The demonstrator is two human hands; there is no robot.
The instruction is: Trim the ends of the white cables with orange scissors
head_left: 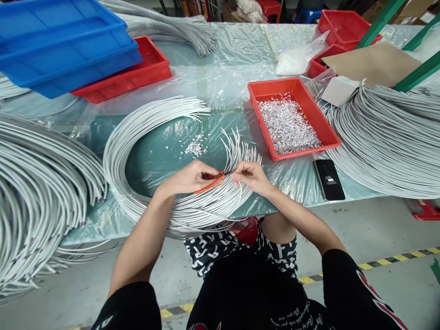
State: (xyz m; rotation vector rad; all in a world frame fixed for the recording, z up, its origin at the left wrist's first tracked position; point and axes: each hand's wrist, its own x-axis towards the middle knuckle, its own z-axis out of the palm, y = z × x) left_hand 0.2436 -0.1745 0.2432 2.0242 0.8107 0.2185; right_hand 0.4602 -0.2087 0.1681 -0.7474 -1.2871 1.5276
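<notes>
My left hand point(192, 178) is closed around orange-handled pliers point(210, 184), whose dark jaws point right. At the jaw tips my right hand point(252, 176) pinches the end of a white cable point(239, 195); any small part between the fingertips is too tiny to make out. Both hands are above a curved bundle of white cables point(115, 151) lying on the table, its loose ends fanned out just behind my right hand. A small heap of silvery metal pieces point(195, 146) lies inside the curve of the bundle.
A red tray point(330, 137) of small silvery pieces stands beyond my right hand, with a phone point(329, 179) nearer. Large cable bundles lie left point(41, 183) and right point(388, 142). Stacked blue bins point(68, 46) stand at back left. Green metal bars point(380, 23) rise at back right.
</notes>
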